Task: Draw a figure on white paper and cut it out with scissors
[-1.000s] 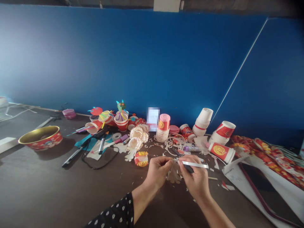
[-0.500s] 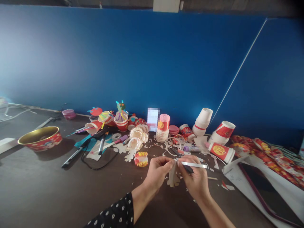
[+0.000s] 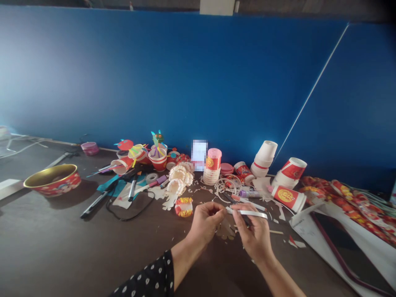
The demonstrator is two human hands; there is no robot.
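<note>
Roughly lower centre of frame: white paper strip (image 3: 247,213) lying crosswise, long axis left-right, gripped by right hand (image 3: 253,235). Left hand (image 3: 204,225) fingers closed at strip's left end, contact unclear. Cut paper piece (image 3: 225,231) beneath, on bench (image 3: 62,247).

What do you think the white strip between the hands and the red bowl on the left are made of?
The strip looks like thin matte paper card, with clean cut edges. The bowl looks like printed metal: glossy gold inside, shiny red outside, though plastic is possible.
</note>
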